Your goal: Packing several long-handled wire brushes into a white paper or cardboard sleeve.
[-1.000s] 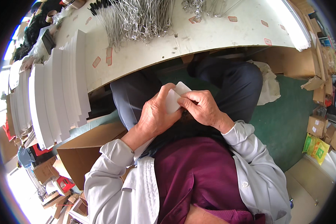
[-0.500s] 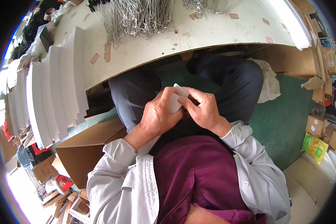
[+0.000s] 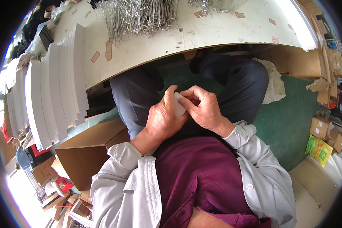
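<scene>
Above my lap, both hands meet at a small white rounded piece whose exact kind I cannot make out. My left hand is closed around its left side, with the index finger sticking up beside it. From the right, my right hand pinches it, the thumb lying over its upper part and the other fingers curled behind. Much of the piece is hidden by my fingers. Beyond, on the white table, lies a dense bunch of thin metal wires with looped ends, out of reach of both hands.
The white table's curved front edge runs above my knees. Stacked white boards stand at left, over an open cardboard box. Another small group of metal hooks lies at the far side. A pale plastic bag sits right of my knee.
My right fingers have shifted on the white piece, and its upper part no longer sticks up between the hands. My left index finger has straightened upward.
</scene>
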Demonstrator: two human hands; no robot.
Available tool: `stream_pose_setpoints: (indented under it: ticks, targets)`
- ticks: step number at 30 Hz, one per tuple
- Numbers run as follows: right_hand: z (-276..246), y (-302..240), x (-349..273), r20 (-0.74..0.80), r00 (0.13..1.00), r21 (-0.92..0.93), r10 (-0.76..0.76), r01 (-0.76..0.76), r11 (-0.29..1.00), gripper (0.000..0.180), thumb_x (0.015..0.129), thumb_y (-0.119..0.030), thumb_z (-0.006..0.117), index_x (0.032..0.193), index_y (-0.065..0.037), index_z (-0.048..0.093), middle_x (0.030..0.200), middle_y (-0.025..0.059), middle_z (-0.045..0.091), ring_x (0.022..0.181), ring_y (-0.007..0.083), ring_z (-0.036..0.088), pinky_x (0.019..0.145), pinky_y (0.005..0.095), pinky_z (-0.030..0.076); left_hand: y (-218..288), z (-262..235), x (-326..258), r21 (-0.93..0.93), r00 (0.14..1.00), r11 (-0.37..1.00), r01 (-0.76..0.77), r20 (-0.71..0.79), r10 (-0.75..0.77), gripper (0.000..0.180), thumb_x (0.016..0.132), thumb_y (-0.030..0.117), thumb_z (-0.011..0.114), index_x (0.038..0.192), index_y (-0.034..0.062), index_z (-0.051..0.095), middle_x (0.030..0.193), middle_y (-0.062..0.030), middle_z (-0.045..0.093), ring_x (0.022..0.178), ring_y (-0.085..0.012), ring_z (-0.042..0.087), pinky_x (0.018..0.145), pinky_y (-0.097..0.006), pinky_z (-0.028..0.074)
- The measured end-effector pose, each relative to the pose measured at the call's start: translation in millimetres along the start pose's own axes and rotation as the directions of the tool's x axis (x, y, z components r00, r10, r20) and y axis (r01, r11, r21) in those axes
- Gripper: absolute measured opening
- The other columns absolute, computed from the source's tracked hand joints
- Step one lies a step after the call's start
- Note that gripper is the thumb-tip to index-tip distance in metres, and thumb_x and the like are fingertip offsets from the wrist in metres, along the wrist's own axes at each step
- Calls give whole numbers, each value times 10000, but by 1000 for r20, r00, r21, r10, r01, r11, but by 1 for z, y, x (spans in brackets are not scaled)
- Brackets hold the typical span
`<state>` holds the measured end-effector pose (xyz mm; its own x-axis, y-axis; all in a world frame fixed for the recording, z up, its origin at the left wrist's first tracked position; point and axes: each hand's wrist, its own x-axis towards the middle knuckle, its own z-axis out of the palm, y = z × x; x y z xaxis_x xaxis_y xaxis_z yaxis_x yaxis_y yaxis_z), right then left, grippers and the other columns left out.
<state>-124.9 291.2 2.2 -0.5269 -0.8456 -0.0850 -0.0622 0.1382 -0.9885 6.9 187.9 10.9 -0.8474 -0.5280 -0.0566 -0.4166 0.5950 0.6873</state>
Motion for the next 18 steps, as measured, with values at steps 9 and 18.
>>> stream_pose_setpoints:
  ticks: [9,18]
  targets:
    - [-9,8,4,46,975,282,220,-224,933,115,976,-86,730,967,23,696,808,71,745,669,62,664,557,228,517,8,2,-3,3,998,999,34,-60,-34,555,759,204,866,1179,-23,582,959,-239,722,857,-429,739,716,-475,614]
    - [-6,3,3,9,976,221,220,-216,951,152,969,-103,740,864,3,713,716,16,704,603,23,590,515,221,462,5,4,-6,33,981,993,-110,-155,114,523,763,250,879,1071,-29,561,883,-199,685,740,-382,714,601,-455,596]
